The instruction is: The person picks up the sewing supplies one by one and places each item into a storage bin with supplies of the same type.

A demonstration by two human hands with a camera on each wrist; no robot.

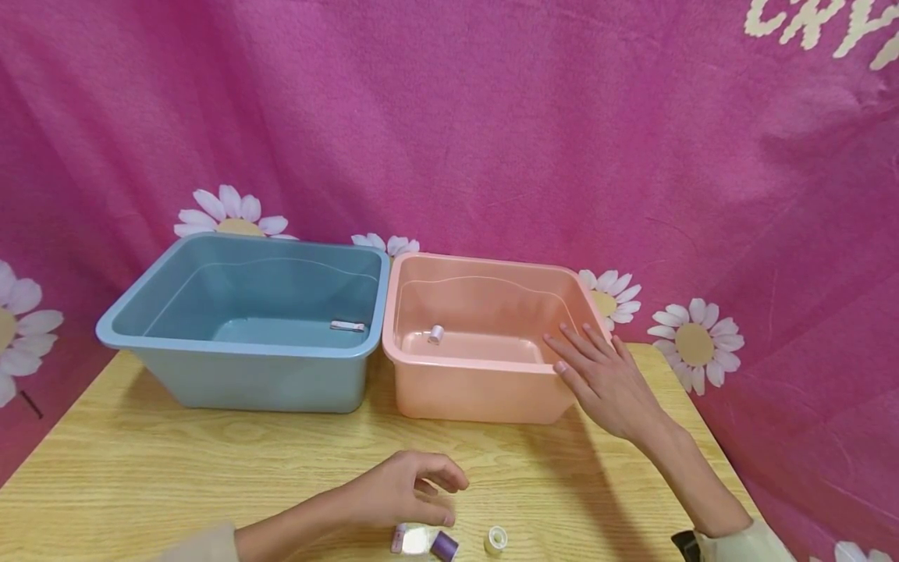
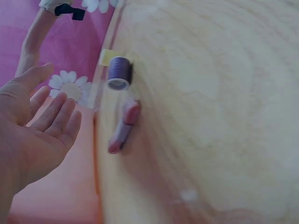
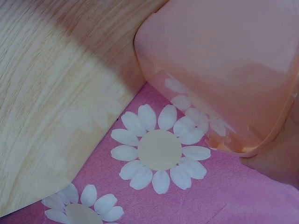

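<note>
My left hand (image 1: 407,493) hovers over the front of the table with loosely bent fingers and nothing in them. Close by it lie a purple thread spool (image 1: 444,545), a pale spool (image 1: 495,538) standing on end, and a small pink-and-lilac item (image 2: 124,127), blurred in the left wrist view. Straight fingers of my right hand (image 1: 607,382) rest over the right rim of the pink bin (image 1: 485,394). Inside that bin is a small whitish spool (image 1: 436,334). To its left stands a blue bin (image 1: 246,382), holding a slim, pale clipper-like item (image 1: 347,325).
Both bins stand side by side at the back of the wooden table (image 1: 211,453). A magenta curtain (image 1: 449,125) with daisies hangs right behind and down the right side.
</note>
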